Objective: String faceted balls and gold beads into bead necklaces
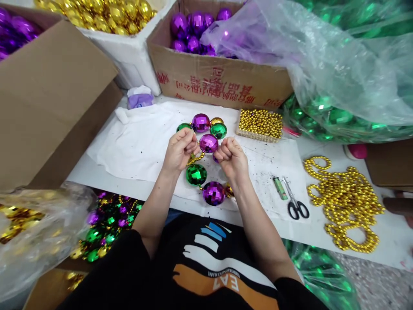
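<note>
My left hand [184, 148] is closed in a pinch beside a purple faceted ball [208, 143], with a short run of small gold beads [196, 159] hanging below its fingers. On the ball's other side, my right hand [230, 155] is also pinched closed; what its fingertips hold is too small to make out. The ball belongs to a bead garland lying on the white cloth, along with a green ball [196, 175], a lower purple ball [214, 193], an upper purple ball [200, 122] and another green ball [218, 130]. My right wrist partly covers a gold ball [229, 190].
Scissors [296, 202] and a green lighter [279, 188] lie to the right, before a pile of gold bead strands [350, 202]. A tray of small gold beads [260, 125] sits behind. Around the cloth [148, 146] stand a cardboard box [219, 77] and bagged green balls [335, 114].
</note>
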Demonstrator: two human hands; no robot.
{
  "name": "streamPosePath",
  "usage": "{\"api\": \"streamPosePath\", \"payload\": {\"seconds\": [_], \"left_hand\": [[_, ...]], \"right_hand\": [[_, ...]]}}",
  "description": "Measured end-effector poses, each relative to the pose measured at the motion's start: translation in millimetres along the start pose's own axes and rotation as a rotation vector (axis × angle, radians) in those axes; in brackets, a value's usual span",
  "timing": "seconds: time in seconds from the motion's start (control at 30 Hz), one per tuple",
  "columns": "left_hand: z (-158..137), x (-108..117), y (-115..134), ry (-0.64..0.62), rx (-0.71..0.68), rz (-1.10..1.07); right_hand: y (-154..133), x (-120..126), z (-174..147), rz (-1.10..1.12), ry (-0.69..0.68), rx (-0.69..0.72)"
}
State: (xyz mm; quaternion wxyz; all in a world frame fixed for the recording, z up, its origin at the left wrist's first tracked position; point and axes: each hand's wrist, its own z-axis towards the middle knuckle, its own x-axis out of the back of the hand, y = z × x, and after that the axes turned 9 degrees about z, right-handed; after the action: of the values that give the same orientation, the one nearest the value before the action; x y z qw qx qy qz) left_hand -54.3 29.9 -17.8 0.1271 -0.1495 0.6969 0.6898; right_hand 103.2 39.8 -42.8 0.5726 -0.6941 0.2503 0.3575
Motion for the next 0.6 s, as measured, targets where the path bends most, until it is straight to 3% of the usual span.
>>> {"api": "streamPosePath", "payload": {"seconds": [0.17,0.27,0.33,0.47,0.6], "left_hand": [[-19.2,-4.7,60.9,-0.137,-0.243,0.292],[-28.9,-4.6,94.4,-0.122,-0.377,0.349],[-32.2,-2.5,102.9,-0.086,-0.436,0.36],[-34.9,6.2,93.8,-0.109,-0.42,0.461],[-42.0,5.2,90.6,-0.32,-0.421,0.812]], "right_hand": [[-42.5,-46.4,10.3,-0.067,-0.251,-0.129],[-66.7,-84.3,8.4,-0.111,-0.387,-0.15],[-71.6,-98.2,4.6,-0.116,-0.418,-0.136],[-57.9,-88.4,0.6,-0.09,-0.382,-0.165],[-41.4,-57.9,-7.1,-0.069,-0.288,-0.218]]}}
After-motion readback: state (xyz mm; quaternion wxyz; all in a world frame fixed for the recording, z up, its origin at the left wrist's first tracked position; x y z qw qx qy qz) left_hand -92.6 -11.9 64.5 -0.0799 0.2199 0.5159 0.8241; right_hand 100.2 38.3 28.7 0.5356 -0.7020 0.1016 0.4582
